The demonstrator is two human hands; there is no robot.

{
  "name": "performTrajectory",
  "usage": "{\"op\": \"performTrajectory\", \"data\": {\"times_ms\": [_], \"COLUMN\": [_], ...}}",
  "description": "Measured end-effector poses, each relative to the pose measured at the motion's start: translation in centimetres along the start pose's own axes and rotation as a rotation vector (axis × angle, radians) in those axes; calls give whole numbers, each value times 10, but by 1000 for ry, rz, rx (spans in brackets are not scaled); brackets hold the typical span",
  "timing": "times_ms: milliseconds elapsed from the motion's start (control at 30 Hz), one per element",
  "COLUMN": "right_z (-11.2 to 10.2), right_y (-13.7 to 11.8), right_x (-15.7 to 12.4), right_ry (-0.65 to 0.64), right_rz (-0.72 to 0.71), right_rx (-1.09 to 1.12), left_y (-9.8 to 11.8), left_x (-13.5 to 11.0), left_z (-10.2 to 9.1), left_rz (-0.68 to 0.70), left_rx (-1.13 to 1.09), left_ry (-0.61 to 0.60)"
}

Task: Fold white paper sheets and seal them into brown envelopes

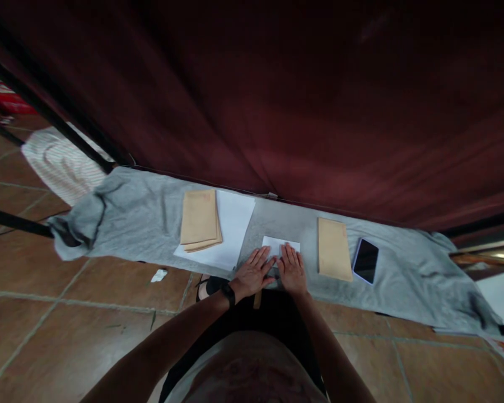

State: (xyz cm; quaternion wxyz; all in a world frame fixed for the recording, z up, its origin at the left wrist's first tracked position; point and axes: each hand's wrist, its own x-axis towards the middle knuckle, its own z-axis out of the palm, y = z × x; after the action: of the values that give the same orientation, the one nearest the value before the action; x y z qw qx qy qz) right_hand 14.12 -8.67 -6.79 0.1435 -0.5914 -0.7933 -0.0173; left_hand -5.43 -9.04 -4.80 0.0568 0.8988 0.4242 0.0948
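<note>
A small white sheet of paper (278,242), seemingly folded, lies on the grey cloth in front of me. My left hand (254,272) rests flat at its left side, fingers stretched out, with a dark band on the wrist. Flat on the paper's right part lies my right hand (292,270), its fingers extended too. The two thumbs come close together near the paper's lower edge. Both palms hide much of the sheet. Left of my hands, a stack of brown envelopes (199,217) sits on larger white sheets (236,215). To the right is another brown envelope pile (335,249).
A phone (365,261) with a dark screen lies right of the brown envelopes. The grey cloth (143,207) covers a long narrow surface. Behind it hangs a dark red curtain (252,112). Black metal bars (17,220) stand at the left, above a tiled floor (96,319).
</note>
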Motion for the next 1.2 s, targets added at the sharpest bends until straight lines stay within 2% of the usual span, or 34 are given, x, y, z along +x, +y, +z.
{"op": "performTrajectory", "data": {"times_ms": [200,300,400,533,667,933,1200], "right_z": [2,3,3,4,4,4,5], "right_y": [12,14,14,14,13,14,13], "right_x": [-7,-10,-10,-10,-10,-11,-10], "right_ry": [64,71,52,34,41,59,82], "right_rz": [84,104,109,111,114,99,114], "right_rx": [-14,-20,-28,-36,-38,-33,-32], "left_y": [0,4,15,31,36,20,17], "left_x": [0,4,17,44,60,54,47], "left_z": [-2,-2,1,8,16,21,23], "left_rz": [-2,-55,-116,-115,-141,-187,-272], "left_rx": [12,4,-24,-58,-66,-46,-43], "left_ry": [13,34,68,86,88,120,145]}}
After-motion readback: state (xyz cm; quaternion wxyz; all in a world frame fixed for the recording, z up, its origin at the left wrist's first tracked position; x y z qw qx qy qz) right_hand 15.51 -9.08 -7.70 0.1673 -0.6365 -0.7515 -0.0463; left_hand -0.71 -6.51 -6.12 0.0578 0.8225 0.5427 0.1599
